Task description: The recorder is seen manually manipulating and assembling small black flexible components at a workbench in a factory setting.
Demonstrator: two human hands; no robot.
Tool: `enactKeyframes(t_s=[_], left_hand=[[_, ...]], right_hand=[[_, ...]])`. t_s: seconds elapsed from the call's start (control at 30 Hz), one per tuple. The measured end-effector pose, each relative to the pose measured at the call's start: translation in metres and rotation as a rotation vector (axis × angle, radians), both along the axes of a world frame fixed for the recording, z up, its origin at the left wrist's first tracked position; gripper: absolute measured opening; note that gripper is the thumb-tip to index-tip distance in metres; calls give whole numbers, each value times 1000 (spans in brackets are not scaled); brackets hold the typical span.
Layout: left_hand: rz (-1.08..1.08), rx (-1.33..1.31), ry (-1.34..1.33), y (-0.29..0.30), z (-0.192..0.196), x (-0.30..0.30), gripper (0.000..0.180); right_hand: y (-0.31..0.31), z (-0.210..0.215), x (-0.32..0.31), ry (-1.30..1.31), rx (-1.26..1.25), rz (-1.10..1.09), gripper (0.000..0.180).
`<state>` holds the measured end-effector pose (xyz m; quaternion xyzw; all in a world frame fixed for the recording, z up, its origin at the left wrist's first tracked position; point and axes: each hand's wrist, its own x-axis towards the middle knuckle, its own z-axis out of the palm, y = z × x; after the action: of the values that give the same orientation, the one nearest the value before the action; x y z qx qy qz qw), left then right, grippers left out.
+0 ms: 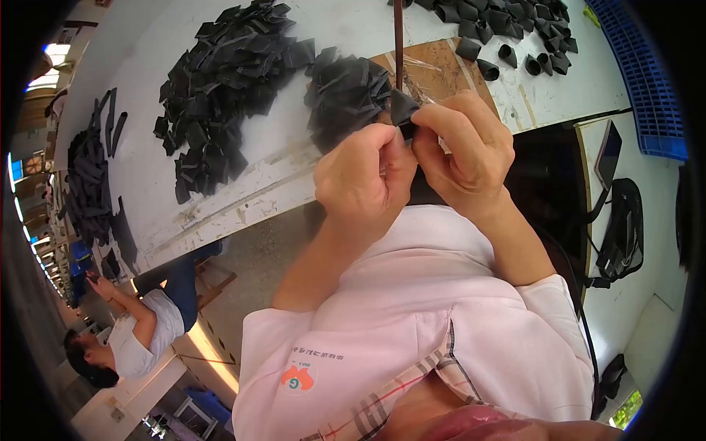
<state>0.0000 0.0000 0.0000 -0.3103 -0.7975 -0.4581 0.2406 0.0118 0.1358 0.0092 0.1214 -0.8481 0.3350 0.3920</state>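
Between my two hands is a small black fabric piece [404, 107], bent into a pointed, folded shape. My left hand [364, 170] pinches its lower left side, thumb and fingers pressed together. From the other side my right hand [465, 151] grips it between thumb and forefinger. The fingers hide part of the piece. Just beyond my left hand lies a heap of flat black fabric pieces [348, 92]. A brown board [441, 67] lies on the table behind my right hand, and a thin dark upright rod [398, 44] stands right behind the held piece.
A larger pile of black pieces [220, 81] covers the white table [136, 88] to the left, with long black strips [92, 180] farther left. Rolled black pieces [507, 29] lie at the far right beside a blue plastic basket [643, 81]. Another person [140, 327] sits at lower left.
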Motion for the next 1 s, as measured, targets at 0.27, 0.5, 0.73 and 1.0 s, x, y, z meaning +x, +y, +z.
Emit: enactKeyframes(t_s=[0.27, 0.5, 0.73, 1.0], left_hand=[[-361, 723, -1018, -1, 7, -15, 24], [-421, 755, -1185, 3, -8, -17, 13], [-244, 524, -1041, 12, -11, -12, 11], [-293, 540, -1262, 21, -13, -14, 13]], right_hand=[[10, 1, 8, -484, -787, 277, 9], [20, -3, 10, -741, -1259, 365, 11], [16, -21, 13, -779, -950, 339, 16], [33, -28, 3, -906, -990, 325, 15]])
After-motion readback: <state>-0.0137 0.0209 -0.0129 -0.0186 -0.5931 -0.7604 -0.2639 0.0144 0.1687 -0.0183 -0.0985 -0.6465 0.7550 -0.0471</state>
